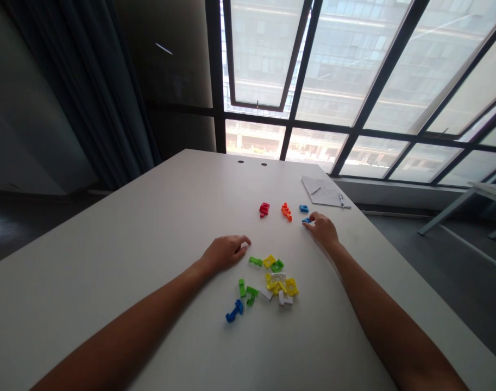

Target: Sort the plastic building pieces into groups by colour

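Observation:
My right hand (322, 228) pinches a small blue plastic piece (306, 220) at the table's surface. Just beyond it lies another blue piece (303, 208). To its left are an orange cluster of pieces (286, 212) and a red cluster (264, 209). My left hand (226, 252) rests on the table with fingers loosely curled, thumb and forefinger apart, holding nothing. Nearest to it is a green piece (255, 262). Closer to me lies a loose mix of yellow pieces (292, 287), white pieces (287, 299), green pieces (251, 295) and a dark blue piece (234, 311).
A white table (170, 217) spreads under both arms. Toward its far right edge lies a sheet of paper (323, 191) with a pen (341, 200) on it. Two dark round holes (264, 164) mark the far end. Windows and a dark curtain (109, 92) stand behind.

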`<state>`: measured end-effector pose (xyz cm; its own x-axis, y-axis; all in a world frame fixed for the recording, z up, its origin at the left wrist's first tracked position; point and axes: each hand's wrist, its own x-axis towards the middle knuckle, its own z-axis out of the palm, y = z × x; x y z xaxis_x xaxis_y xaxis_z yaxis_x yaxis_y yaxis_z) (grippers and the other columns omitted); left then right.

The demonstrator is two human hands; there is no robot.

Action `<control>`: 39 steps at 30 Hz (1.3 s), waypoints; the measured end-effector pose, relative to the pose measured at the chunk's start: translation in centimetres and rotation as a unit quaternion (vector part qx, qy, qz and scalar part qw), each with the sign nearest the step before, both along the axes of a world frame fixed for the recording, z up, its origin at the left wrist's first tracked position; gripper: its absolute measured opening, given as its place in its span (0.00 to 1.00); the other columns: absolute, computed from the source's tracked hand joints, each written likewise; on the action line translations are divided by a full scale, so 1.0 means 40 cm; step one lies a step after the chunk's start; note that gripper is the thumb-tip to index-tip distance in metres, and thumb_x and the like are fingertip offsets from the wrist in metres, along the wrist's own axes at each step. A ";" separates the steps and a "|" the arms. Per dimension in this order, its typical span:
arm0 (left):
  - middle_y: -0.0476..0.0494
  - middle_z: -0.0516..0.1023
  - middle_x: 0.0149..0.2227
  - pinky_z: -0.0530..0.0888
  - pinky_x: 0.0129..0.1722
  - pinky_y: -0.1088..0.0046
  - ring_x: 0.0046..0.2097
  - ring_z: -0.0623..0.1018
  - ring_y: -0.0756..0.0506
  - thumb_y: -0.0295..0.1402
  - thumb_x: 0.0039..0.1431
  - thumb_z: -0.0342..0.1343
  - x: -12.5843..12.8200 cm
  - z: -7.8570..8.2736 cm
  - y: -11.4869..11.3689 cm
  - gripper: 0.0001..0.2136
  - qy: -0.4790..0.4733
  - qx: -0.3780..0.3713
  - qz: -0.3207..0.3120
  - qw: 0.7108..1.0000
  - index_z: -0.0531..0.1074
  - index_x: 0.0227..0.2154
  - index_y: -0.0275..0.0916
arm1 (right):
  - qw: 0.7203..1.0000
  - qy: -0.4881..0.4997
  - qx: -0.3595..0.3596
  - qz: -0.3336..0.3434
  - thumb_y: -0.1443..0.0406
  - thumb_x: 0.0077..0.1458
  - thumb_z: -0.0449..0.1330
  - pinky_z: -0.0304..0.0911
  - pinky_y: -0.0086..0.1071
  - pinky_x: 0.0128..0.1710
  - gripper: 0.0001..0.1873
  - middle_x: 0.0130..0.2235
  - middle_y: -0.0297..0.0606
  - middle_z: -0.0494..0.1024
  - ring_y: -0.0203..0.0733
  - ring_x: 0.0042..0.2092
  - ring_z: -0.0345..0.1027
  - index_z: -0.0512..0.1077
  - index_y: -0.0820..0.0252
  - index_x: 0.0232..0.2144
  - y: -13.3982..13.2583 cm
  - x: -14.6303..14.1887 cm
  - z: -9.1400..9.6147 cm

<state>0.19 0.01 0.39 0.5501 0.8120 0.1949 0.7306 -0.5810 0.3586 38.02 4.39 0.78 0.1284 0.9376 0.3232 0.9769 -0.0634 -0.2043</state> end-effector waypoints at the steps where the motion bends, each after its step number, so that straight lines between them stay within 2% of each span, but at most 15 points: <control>1: 0.49 0.80 0.35 0.70 0.36 0.73 0.35 0.77 0.46 0.37 0.66 0.49 0.000 -0.001 0.000 0.13 0.000 0.000 0.001 1.000 0.76 0.47 0.49 | 1.000 -0.012 0.002 -0.004 0.58 0.60 0.62 0.61 0.35 0.44 0.12 0.43 0.44 0.79 0.47 0.44 0.72 0.73 0.59 0.41 0.001 0.005 -0.006; 4: 0.49 0.80 0.35 0.69 0.36 0.73 0.35 0.77 0.46 0.38 0.66 0.48 0.000 -0.004 0.000 0.13 0.001 0.000 0.004 1.000 0.76 0.47 0.49 | 0.999 -0.037 -0.007 -0.008 0.56 0.62 0.60 0.60 0.36 0.46 0.12 0.44 0.45 0.78 0.49 0.46 0.70 0.75 0.59 0.41 0.003 0.013 -0.021; 8: 0.50 0.79 0.34 0.69 0.35 0.73 0.35 0.77 0.46 0.38 0.66 0.49 -0.001 -0.004 0.000 0.13 0.001 0.001 0.003 1.000 0.76 0.47 0.49 | 0.999 -0.040 -0.022 -0.019 0.54 0.64 0.58 0.59 0.37 0.49 0.18 0.50 0.46 0.78 0.51 0.50 0.69 0.75 0.59 0.49 0.009 0.019 -0.037; 13: 0.50 0.80 0.34 0.69 0.35 0.72 0.35 0.77 0.46 0.38 0.66 0.48 0.000 0.000 0.001 0.13 0.001 -0.001 0.005 1.000 0.76 0.47 0.49 | 0.996 -0.059 -0.054 -0.025 0.52 0.67 0.53 0.58 0.42 0.53 0.26 0.58 0.50 0.74 0.56 0.57 0.65 0.69 0.58 0.61 0.017 0.026 -0.055; 17: 0.49 0.80 0.35 0.69 0.35 0.72 0.35 0.77 0.46 0.38 0.66 0.48 0.000 0.000 0.000 0.13 0.001 -0.001 0.005 1.000 0.76 0.47 0.49 | 0.995 -0.059 -0.068 -0.031 0.51 0.68 0.50 0.57 0.46 0.55 0.30 0.61 0.52 0.70 0.59 0.60 0.62 0.63 0.58 0.65 0.020 0.028 -0.062; 20: 0.49 0.80 0.35 0.70 0.36 0.72 0.35 0.77 0.46 0.38 0.66 0.49 0.000 -0.001 0.000 0.13 -0.001 0.000 0.007 1.000 0.76 0.46 0.49 | 0.997 -0.047 -0.043 -0.047 0.52 0.66 0.52 0.57 0.47 0.55 0.31 0.60 0.53 0.70 0.59 0.59 0.62 0.61 0.60 0.65 0.018 0.025 -0.061; 24: 0.49 0.80 0.35 0.70 0.35 0.72 0.35 0.77 0.46 0.38 0.66 0.49 0.000 -0.001 0.001 0.13 0.000 0.003 0.006 1.000 0.76 0.46 0.49 | 0.998 -0.050 -0.006 -0.028 0.54 0.65 0.53 0.56 0.46 0.55 0.25 0.59 0.53 0.70 0.57 0.59 0.61 0.68 0.60 0.59 0.012 0.014 -0.058; 27: 0.49 0.80 0.35 0.70 0.35 0.72 0.35 0.77 0.46 0.38 0.66 0.49 0.000 0.002 0.000 0.13 0.002 0.002 0.003 1.000 0.76 0.46 0.49 | 0.998 -0.062 -0.019 0.004 0.52 0.66 0.52 0.54 0.46 0.58 0.25 0.61 0.51 0.69 0.57 0.62 0.57 0.70 0.58 0.58 0.012 0.007 -0.059; 33: 0.49 0.81 0.36 0.70 0.36 0.72 0.36 0.78 0.46 0.38 0.66 0.49 0.001 0.004 -0.002 0.13 0.000 0.003 0.005 1.000 0.76 0.46 0.49 | 0.996 -0.070 -0.058 0.014 0.50 0.68 0.47 0.52 0.49 0.61 0.30 0.65 0.51 0.66 0.56 0.65 0.54 0.65 0.59 0.64 0.018 0.006 -0.063; 39: 0.48 0.80 0.35 0.70 0.37 0.72 0.36 0.78 0.46 0.38 0.65 0.49 0.002 0.001 0.000 0.13 0.000 -0.003 0.010 1.000 0.76 0.47 0.48 | 0.996 -0.065 -0.062 0.013 0.52 0.68 0.48 0.53 0.47 0.59 0.29 0.63 0.52 0.68 0.56 0.64 0.56 0.65 0.61 0.63 0.007 -0.004 -0.053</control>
